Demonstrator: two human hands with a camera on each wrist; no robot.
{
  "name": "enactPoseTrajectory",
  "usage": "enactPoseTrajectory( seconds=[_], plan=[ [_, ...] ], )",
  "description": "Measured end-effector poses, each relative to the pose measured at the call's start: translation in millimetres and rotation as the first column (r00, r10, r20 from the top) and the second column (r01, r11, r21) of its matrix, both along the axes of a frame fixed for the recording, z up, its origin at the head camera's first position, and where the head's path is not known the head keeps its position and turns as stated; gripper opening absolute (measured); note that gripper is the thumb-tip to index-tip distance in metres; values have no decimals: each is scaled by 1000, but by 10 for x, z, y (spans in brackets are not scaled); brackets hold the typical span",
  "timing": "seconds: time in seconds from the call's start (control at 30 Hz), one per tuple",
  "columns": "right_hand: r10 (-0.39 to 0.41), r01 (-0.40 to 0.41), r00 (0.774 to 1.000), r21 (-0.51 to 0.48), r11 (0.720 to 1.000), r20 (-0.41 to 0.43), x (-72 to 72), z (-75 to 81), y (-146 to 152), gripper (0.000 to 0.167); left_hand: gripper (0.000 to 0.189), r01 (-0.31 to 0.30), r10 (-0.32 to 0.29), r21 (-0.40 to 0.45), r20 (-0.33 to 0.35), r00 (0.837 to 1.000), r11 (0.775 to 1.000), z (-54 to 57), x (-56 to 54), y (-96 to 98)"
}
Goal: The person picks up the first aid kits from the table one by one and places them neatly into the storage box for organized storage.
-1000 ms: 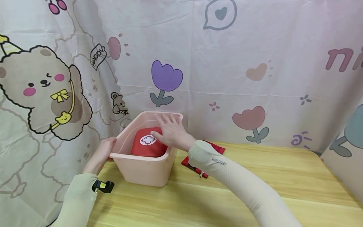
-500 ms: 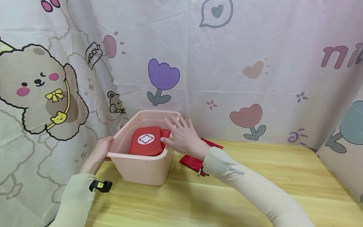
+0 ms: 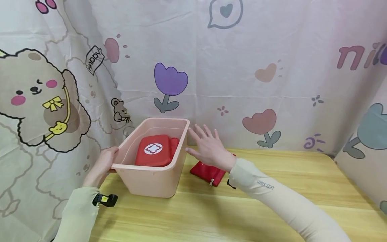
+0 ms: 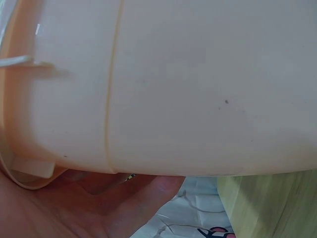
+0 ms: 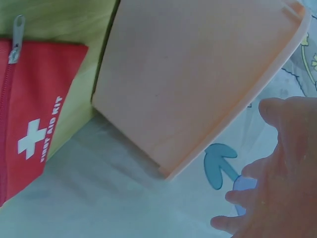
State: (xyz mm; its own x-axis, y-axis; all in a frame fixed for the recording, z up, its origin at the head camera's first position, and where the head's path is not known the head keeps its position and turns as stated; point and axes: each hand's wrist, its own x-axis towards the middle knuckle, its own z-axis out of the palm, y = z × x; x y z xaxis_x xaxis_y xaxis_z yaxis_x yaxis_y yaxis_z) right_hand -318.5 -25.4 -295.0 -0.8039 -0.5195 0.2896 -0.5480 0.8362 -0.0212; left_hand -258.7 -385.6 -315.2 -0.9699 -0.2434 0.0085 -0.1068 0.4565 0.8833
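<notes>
In the head view a pink plastic bin point(image 3: 145, 181) stands on the table at the left. My left hand point(image 3: 101, 164) grips its rim at the near left corner, and the left wrist view has the fingers point(image 4: 143, 198) against the outer wall. Inside the bin lies a red case point(image 3: 161, 159) with a white round emblem, a second red item point(image 3: 174, 144) tucked beside it. Just off the right rim, my right hand point(image 3: 211, 149) is spread and holds nothing. Partly hidden beneath that hand lies a red zip pouch point(image 3: 205, 174), printed "FIRST AID KIT" in the right wrist view.
A printed cloth point(image 3: 208, 84) hangs behind the wooden table point(image 3: 272, 201) and along its left side. The table stretches away to the right. A black strap camera point(image 3: 104, 200) sits on the left wrist.
My right hand has come out from over the bin and moved right, uncovering the red case. The left hand keeps its hold on the rim. The head view has shifted slightly.
</notes>
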Motion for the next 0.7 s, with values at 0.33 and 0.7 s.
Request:
enactPoseTrajectory(
  seconds=[0.33,0.7],
  plan=[
    [-29,29,1000,14,999,-1,-37,-151,276,76,60,4,-4,-14,-6,1000,1000,-10,33,-15],
    [-60,60,998,-56,997,-14,-124,-341,528,81,62,15,-15,-28,5,1000,999,-7,32,-5]
  ],
)
